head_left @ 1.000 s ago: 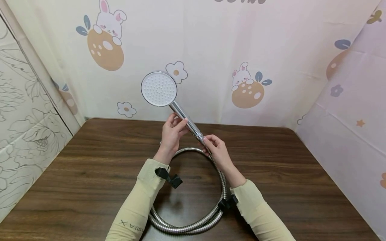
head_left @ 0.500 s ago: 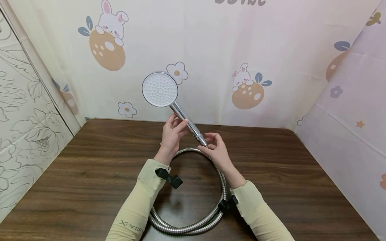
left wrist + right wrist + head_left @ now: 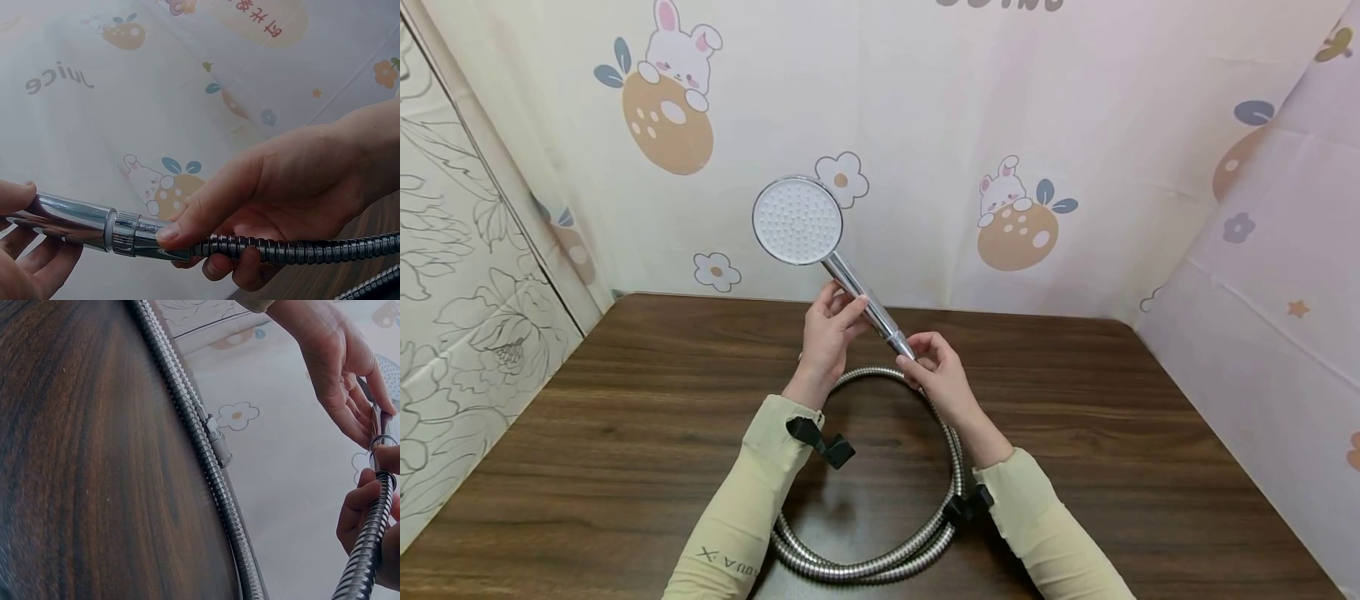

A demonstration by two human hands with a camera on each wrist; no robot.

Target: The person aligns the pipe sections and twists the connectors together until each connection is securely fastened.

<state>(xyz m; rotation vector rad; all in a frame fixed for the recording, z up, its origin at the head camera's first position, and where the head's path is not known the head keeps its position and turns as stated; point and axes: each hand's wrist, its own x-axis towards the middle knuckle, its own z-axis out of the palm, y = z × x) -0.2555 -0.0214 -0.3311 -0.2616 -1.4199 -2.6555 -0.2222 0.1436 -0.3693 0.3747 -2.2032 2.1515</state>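
Note:
A chrome shower head [image 3: 797,221] with a round white spray face is held up, tilted, above the table's far part. My left hand [image 3: 827,337] grips its handle [image 3: 69,219] between thumb and fingers. At the handle's lower end sits the chrome connector nut [image 3: 142,236] of a ribbed metal shower hose [image 3: 312,250]. A thin white band shows between handle and nut. My right hand [image 3: 943,383] pinches the nut, thumb on its near side, other fingers curled beneath by the hose. From there the hose runs down into a loose coil on the table.
The dark wood table [image 3: 647,467] carries the hose coil [image 3: 857,572], partly under both forearms. The hose's other end fitting [image 3: 217,442] lies against the coil in the right wrist view. A printed curtain [image 3: 910,100] hangs behind the table. Black straps circle both wrists.
My right hand's fingers loosened and spread around the nut half a second ago, thumb lower, and now close on it again. My left hand and the shower head stay nearly still.

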